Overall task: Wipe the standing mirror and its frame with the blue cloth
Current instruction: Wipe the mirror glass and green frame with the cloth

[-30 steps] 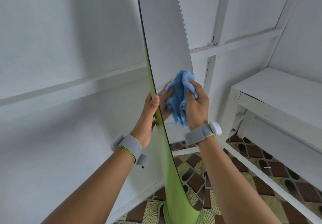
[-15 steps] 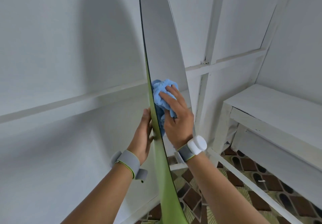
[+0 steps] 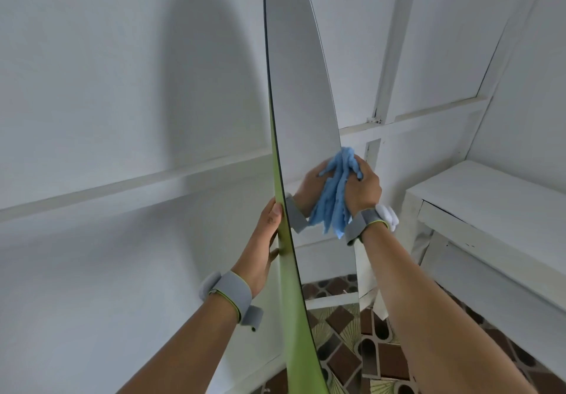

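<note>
The tall standing mirror [image 3: 300, 93] is seen nearly edge-on in the middle of the view, its glass facing right and its green frame [image 3: 289, 271] running down the left edge. My left hand [image 3: 263, 240] grips that green frame at mid height, thumb on the front. My right hand [image 3: 363, 186] holds the bunched blue cloth [image 3: 335, 197] pressed against the glass at the mirror's right edge. The glass reflects the hand and cloth.
White panelled walls stand behind and to the left. A white wooden bench [image 3: 490, 209] juts out at the right. Patterned brown and cream floor tiles [image 3: 376, 347] show below, crossed by a white rail [image 3: 330, 300].
My right hand has swept the blue cloth from the mirror's left edge across the glass to its right edge and slightly lower. My left hand keeps its grip on the frame.
</note>
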A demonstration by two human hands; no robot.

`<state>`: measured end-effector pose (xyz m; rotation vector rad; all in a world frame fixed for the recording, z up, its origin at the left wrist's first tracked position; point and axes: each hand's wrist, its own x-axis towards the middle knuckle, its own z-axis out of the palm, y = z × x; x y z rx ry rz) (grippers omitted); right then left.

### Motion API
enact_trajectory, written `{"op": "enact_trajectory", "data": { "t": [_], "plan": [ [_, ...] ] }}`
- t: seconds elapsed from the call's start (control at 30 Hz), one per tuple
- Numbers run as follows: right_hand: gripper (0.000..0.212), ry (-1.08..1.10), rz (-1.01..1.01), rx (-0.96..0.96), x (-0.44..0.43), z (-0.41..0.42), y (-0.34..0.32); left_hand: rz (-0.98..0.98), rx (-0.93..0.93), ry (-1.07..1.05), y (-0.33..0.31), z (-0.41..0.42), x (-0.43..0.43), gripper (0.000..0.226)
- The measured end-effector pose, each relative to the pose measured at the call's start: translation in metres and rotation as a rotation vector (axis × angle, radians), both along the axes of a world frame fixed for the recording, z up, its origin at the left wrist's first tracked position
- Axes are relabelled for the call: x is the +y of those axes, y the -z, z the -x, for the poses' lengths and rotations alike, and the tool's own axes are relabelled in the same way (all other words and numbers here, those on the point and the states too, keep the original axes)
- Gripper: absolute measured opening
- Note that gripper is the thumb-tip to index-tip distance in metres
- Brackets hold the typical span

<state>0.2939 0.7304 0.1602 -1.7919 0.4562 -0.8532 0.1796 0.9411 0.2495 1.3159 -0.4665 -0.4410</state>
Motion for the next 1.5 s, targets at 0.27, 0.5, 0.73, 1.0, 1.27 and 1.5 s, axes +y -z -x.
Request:
{"op": "enact_trajectory", "data": {
  "t": [0.27, 0.5, 0.73, 1.0, 1.27, 1.5],
  "plan": [
    [0.031, -0.129, -0.007, -0.270, 0.060, 0.042, -0.028, -0.107, 0.006, -0.064, 0.108, -0.069, 0.020, 0.060],
    [0.046, -0.326, 0.281, -0.463, 0.140, 0.094, -0.009, -0.080, 0.017, -0.080, 0.113, -0.076, 0.020, 0.063],
    [0.069, -0.338, 0.598, -0.457, 0.121, 0.093, -0.013, -0.075, 0.124, -0.176, 0.091, -0.093, 0.028, 0.030],
    [0.041, -0.185, 0.466, -0.299, 0.052, 0.034, -0.048, 0.093, -0.041, -0.119, 0.013, -0.127, 0.019, 0.031],
    [0.029, -0.059, -0.017, 0.047, 0.010, 0.011, -0.061, 0.109, 0.006, -0.145, -0.004, -0.129, 0.005, 0.040],
    [0.032, -0.212, 0.059, -0.341, 0.100, 0.059, -0.105, 0.091, -0.003, -0.168, -0.003, -0.116, -0.001, 0.060]
  ]
}}
